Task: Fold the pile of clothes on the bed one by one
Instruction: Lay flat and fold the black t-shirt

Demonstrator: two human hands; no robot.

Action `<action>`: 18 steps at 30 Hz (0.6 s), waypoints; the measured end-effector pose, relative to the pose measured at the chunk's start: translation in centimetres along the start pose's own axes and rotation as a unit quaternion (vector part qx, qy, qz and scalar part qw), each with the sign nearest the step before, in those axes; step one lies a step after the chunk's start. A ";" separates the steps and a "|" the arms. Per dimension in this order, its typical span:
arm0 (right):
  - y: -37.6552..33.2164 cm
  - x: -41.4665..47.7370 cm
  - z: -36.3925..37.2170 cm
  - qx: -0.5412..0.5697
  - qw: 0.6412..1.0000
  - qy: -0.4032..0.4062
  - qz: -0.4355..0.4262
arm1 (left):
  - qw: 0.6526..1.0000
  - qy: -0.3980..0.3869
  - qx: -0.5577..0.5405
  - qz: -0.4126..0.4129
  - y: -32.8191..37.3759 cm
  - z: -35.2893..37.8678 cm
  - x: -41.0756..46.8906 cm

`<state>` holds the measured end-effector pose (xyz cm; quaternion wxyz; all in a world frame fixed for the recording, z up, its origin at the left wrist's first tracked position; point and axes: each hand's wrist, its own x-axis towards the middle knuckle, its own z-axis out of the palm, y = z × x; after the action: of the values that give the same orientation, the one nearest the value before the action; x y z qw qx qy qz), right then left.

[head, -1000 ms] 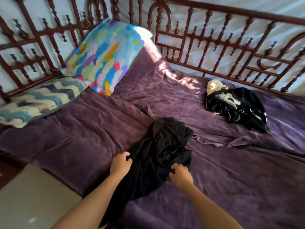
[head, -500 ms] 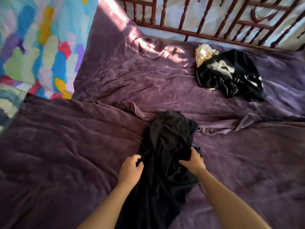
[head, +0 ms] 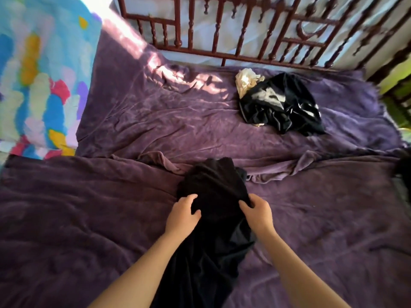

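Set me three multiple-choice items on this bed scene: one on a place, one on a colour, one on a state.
1. Where does the pile of clothes lie?
A. against the pillow
B. near the far rail
C. on the floor

2. What colour is the bedspread?
A. green
B. white
C. purple

3. How do the left hand and right hand meet the black garment?
A. both grip it
B. both hover above it
C. only one touches it

Answers: 1 B, it sits just before the rail; 2 C, purple cloth covers the bed; 3 A, the fingers of both curl into the fabric.
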<state>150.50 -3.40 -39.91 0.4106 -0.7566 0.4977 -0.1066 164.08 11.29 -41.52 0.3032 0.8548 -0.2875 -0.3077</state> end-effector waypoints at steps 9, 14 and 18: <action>-12.9 -3.1 -17.0 0.106 0.975 -0.020 -0.196 | 0.972 -0.015 -0.014 0.235 14.1 -1.9 -3.7; -17.5 -4.3 -25.0 0.176 0.950 0.061 -0.251 | 0.980 0.085 -0.068 0.166 17.3 -3.2 -6.7; -19.0 -5.4 -29.5 0.225 0.934 0.097 -0.259 | 0.969 0.160 -0.055 0.181 21.1 -5.7 -9.1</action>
<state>143.73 -10.87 -5.91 0.4782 -0.7327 0.2849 -0.3916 155.73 5.71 -20.12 0.4425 0.8089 -0.3674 -0.1222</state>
